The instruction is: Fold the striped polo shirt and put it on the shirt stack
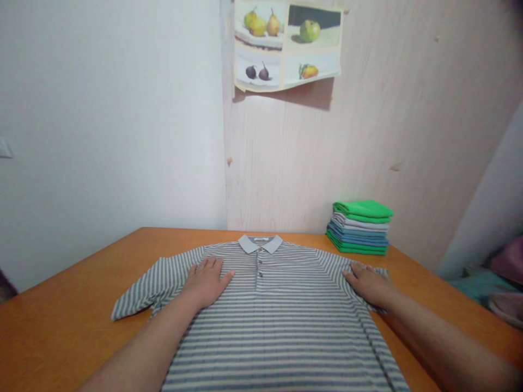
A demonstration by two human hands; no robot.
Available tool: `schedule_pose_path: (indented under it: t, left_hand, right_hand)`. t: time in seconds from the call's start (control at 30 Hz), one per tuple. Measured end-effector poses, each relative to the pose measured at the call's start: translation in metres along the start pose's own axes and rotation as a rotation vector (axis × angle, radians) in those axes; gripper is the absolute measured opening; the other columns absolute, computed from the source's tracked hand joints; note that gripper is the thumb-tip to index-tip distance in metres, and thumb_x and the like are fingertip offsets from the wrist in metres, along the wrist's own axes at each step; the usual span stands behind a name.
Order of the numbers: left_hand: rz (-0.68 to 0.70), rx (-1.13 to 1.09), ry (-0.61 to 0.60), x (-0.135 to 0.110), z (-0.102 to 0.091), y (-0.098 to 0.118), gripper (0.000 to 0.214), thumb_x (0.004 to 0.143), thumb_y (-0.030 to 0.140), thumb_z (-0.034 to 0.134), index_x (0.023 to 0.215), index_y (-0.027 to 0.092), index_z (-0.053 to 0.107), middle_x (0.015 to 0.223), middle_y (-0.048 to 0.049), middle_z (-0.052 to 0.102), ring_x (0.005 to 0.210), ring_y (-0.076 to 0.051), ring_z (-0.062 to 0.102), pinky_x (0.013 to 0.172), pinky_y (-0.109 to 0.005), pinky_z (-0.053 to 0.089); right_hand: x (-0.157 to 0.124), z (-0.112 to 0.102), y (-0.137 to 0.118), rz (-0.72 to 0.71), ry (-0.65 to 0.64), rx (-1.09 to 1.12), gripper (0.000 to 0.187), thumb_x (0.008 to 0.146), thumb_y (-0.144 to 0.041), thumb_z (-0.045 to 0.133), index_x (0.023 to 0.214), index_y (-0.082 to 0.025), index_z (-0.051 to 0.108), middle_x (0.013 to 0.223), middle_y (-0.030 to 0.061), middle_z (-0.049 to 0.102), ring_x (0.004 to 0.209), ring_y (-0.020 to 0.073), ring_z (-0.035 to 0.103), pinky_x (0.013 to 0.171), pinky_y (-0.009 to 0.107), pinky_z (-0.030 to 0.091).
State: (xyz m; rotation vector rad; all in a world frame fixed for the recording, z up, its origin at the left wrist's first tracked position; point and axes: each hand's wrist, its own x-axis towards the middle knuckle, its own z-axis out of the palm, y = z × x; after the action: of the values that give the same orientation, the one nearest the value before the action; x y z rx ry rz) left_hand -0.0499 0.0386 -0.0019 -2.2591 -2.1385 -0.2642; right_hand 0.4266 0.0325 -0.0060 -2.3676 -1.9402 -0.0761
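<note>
A grey-and-white striped polo shirt lies front side up, its grey collar pointing away from me and its placket buttons showing. My left hand rests flat on the chest near the shoulder at the left, fingers spread. On the sleeve at the right lies my right hand, palm down with the fingers stretched over the cloth. The left sleeve in view is spread outward with some wrinkles below it. Part of the right sleeve is hidden under my right hand, and the shirt's hem runs out of the picture at the bottom.
The shirt is on an orange-brown table. At its back right stands a stack of folded clothes in green, grey and blue. A fruit poster hangs on the wall behind. Blurred items lie beyond the right edge.
</note>
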Motion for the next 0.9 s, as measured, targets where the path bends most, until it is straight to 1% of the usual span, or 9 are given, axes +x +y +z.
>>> schedule_pose_path:
  t: [0.07,0.17,0.3,0.43,0.5,0.6,0.7,0.8,0.9]
  left_hand:
    - [0.004,0.002,0.002,0.001,0.002,-0.001,0.079,0.092,0.069,0.027,0.151,0.018,0.04,0.161,-0.0143,0.031,0.149,-0.037,0.024,0.117,-0.06,0.019]
    - [0.003,0.005,0.0,0.0,0.002,0.0,0.08,0.093,0.07,0.025,0.151,0.017,0.041,0.161,-0.0146,0.032,0.149,-0.037,0.023,0.117,-0.061,0.018]
    - [-0.001,-0.003,-0.015,-0.002,-0.001,0.001,0.082,0.092,0.072,0.022,0.151,0.018,0.041,0.162,-0.0142,0.029,0.15,-0.037,0.021,0.117,-0.06,0.018]
    - [-0.005,-0.003,-0.026,-0.002,-0.002,0.002,0.083,0.092,0.072,0.02,0.151,0.017,0.04,0.162,-0.0149,0.027,0.15,-0.037,0.02,0.117,-0.06,0.016]
    - [-0.004,-0.002,-0.026,-0.002,-0.001,0.003,0.084,0.092,0.072,0.02,0.152,0.016,0.04,0.162,-0.0155,0.027,0.15,-0.037,0.021,0.117,-0.06,0.016]
    - [-0.004,-0.008,-0.014,-0.003,0.0,0.003,0.083,0.092,0.072,0.022,0.151,0.017,0.04,0.162,-0.0159,0.027,0.15,-0.037,0.021,0.117,-0.06,0.016]
    - [-0.004,-0.019,-0.008,-0.005,-0.002,0.004,0.081,0.092,0.072,0.023,0.151,0.019,0.04,0.162,-0.0158,0.028,0.15,-0.037,0.021,0.117,-0.06,0.016]
    - [-0.009,-0.025,-0.025,-0.006,-0.005,0.006,0.082,0.092,0.071,0.022,0.151,0.018,0.039,0.162,-0.0156,0.027,0.151,-0.037,0.019,0.118,-0.06,0.016]
    - [-0.005,-0.032,-0.032,-0.007,-0.006,0.008,0.083,0.093,0.072,0.022,0.152,0.016,0.038,0.162,-0.0161,0.025,0.151,-0.037,0.019,0.118,-0.06,0.015]
  right_hand:
    - [0.006,-0.011,-0.012,-0.02,0.003,0.004,0.064,0.095,-0.053,0.03,0.135,-0.012,0.058,0.144,0.0211,0.054,0.134,0.041,0.048,0.106,0.063,0.035]
    - [0.019,-0.025,-0.044,-0.122,0.012,0.032,0.059,0.096,-0.048,0.027,0.127,-0.013,0.063,0.136,0.0209,0.06,0.13,0.0355,0.052,0.102,0.051,0.043]
    - [0.035,-0.025,-0.091,-0.288,0.015,0.075,0.06,0.1,-0.049,0.024,0.133,-0.013,0.058,0.143,0.017,0.056,0.138,0.0273,0.046,0.113,0.037,0.033]
    - [0.041,-0.01,-0.114,-0.324,-0.033,0.067,0.068,0.098,-0.057,0.029,0.146,-0.012,0.046,0.158,0.0163,0.037,0.149,0.0307,0.026,0.119,0.046,0.022]
    - [0.045,-0.006,-0.117,-0.284,-0.071,0.053,0.073,0.097,-0.062,0.028,0.149,-0.012,0.042,0.159,0.0177,0.035,0.149,0.0335,0.027,0.117,0.054,0.023]
    - [0.053,-0.009,-0.123,-0.217,-0.097,0.034,0.074,0.096,-0.063,0.028,0.146,-0.011,0.046,0.155,0.0218,0.04,0.146,0.038,0.031,0.113,0.064,0.023]
    - [0.062,-0.015,-0.137,-0.24,-0.087,0.039,0.07,0.097,-0.057,0.024,0.142,-0.011,0.05,0.155,0.0211,0.041,0.147,0.036,0.029,0.114,0.062,0.024]
    - [0.065,-0.015,-0.155,-0.299,-0.09,0.056,0.071,0.098,-0.058,0.02,0.147,-0.013,0.043,0.16,0.0168,0.033,0.149,0.031,0.025,0.117,0.054,0.025]
    - [0.064,-0.008,-0.169,-0.29,-0.11,0.057,0.077,0.096,-0.064,0.023,0.149,-0.011,0.041,0.159,0.0189,0.035,0.148,0.0339,0.028,0.117,0.057,0.022]
